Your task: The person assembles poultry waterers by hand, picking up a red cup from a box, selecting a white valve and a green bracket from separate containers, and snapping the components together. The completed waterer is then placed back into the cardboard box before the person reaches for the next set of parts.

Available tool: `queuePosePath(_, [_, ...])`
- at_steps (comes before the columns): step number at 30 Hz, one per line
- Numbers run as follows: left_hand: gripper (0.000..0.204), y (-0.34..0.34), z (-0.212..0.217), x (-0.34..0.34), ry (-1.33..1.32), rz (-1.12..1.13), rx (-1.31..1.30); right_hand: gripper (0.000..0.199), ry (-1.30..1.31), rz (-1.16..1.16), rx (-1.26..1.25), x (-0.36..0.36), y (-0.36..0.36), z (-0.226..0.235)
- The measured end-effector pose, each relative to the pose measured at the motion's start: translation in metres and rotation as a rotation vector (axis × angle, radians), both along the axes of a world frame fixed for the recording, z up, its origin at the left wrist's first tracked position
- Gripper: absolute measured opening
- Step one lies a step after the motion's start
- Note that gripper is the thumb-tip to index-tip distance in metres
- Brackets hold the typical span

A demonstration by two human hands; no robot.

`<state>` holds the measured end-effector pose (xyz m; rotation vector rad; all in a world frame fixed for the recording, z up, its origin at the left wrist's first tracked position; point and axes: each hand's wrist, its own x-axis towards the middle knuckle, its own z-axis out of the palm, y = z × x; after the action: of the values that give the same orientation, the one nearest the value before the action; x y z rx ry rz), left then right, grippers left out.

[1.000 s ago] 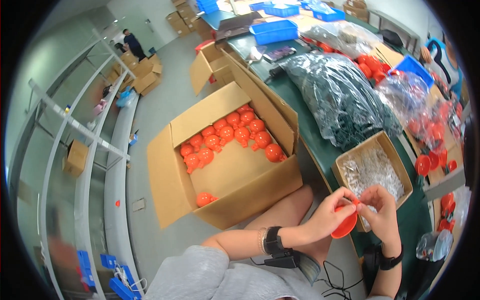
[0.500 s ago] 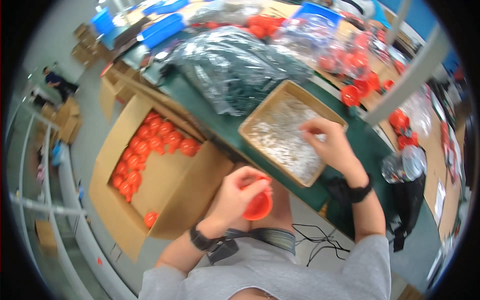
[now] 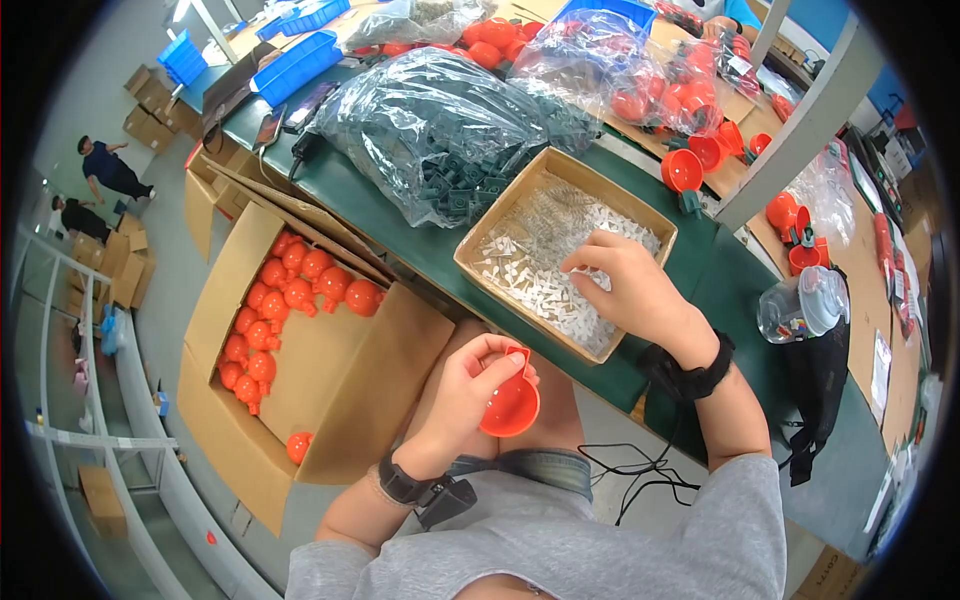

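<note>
My left hand (image 3: 465, 390) is closed round the narrow stem of a red plastic cup-shaped part (image 3: 512, 405), its hollow bowl facing up above my lap. Over a shallow cardboard tray (image 3: 535, 322) hovers my right hand (image 3: 635, 290), fingers curled and thumb close to the forefinger in a pinch. Whether anything small is between those fingertips cannot be made out. Small white plastic pieces (image 3: 580, 318) fill the tray's near part, and thin metal springs (image 3: 545, 222) lie heaped in its far part.
Left of my knees stands an open carton (image 3: 370, 390) with several red rounded parts (image 3: 262, 335). A clear bag of dark green parts (image 3: 450, 150) lies behind the tray on the green table (image 3: 370, 225). More red cups (image 3: 682, 170), a metal post (image 3: 790, 120) and a clear jar (image 3: 805, 305) are rightward.
The view has shifted slightly and become sharper. My right hand is still above the tray, a little lower over the white pieces. My left hand keeps its hold on the red cup-shaped part.
</note>
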<state>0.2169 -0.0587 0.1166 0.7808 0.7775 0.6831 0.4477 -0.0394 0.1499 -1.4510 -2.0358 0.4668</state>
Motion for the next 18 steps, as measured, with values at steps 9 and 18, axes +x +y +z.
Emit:
queuePosePath(9, [0.015, 0.0, -0.003, -0.002, 0.015, -0.086, 0.034, 0.017, 0.033, -0.023, -0.048, 0.004, 0.0, -0.002])
queuePosePath(18, [0.019, -0.005, 0.004, 0.005, -0.038, -0.152, -0.029, 0.022, 0.35, -0.141, -0.039, 0.016, 0.003, 0.016])
